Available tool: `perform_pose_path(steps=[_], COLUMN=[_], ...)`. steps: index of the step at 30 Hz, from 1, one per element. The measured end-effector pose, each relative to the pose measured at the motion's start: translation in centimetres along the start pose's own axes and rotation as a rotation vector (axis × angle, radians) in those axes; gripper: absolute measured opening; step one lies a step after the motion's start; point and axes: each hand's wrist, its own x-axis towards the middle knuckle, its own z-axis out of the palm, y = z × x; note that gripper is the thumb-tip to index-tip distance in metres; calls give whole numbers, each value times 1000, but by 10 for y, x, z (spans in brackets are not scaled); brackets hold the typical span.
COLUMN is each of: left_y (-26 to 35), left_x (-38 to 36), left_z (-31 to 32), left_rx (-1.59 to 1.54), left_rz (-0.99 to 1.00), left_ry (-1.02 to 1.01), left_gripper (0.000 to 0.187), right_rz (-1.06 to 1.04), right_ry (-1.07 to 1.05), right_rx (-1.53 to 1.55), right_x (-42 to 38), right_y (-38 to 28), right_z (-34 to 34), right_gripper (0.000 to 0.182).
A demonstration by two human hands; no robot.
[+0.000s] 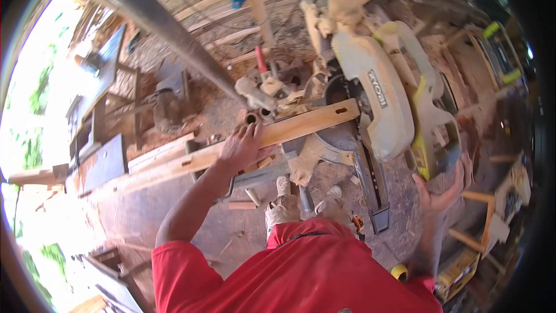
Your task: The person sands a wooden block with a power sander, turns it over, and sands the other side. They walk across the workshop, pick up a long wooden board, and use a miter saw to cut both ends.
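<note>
A long wooden board [307,124] with slots cut in it lies across the bed of a mitre saw [376,101]. My left hand [240,149] holds the board left of the blade, fingers over its top and thumb along the near side. The saw head, marked RYOBI and coated in dust, stands over the board's right end. My right hand [445,190] is just below the saw's green-trimmed handle [433,139], thumb and fingers spread apart on either side of its lower end.
A metal pole [168,29] slants down at the upper left. Behind the saw lie timber lengths and sawdust. Dark benches [107,81] stand to the left. On the right are a wooden frame [489,220] and a yellow level [457,275]. My feet are below the saw.
</note>
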Motion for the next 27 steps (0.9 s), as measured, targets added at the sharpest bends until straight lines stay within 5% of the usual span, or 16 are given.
perform_pose_path(steps=[2, 3, 10, 12, 14, 16, 20, 24, 26, 27], left_y=[2, 4, 3, 3, 7, 6, 6, -10, -60, -97], left_x=[2, 0, 0, 4, 4, 6, 7, -83, -170, -212], left_z=[-3, -5, 10, 2, -1, 3, 7, -20, -15, -15], left_rx=[-6, 32, 24, 44, -15, -33, -31, -459, -61, -152], left_rz=[2, -14, -43, -94, -106, -106, -106, -331, -725, -1017], left_ry=[23, -1, 71, 37, -101, -103, -21, 616, 1170, 1375], left_gripper=[68, 68, 71, 73, 72, 73, 78, 64, 55, 56], right_rz=[63, -124, -120, -171, -431, -570, 2, -129, -142, -138], right_ry=[-508, -519, -425, -164, -44, -452, -545, -465, -490, -494], right_rx=[-81, -97, -82, 45, 522, 603, 537, 198, 137, 150], right_x=[12, 7, 2, 11, 7, 11, -26, -33, -25, -21], right_y=[23, 48, 49, -2, -59, -125, -175, -173, -172, -175], right_z=[6, 16, 25, 20, 35, 62, 246, 277, 259, 259], right_gripper=[69, 63, 57, 60, 65, 65, 71, 74, 75, 74])
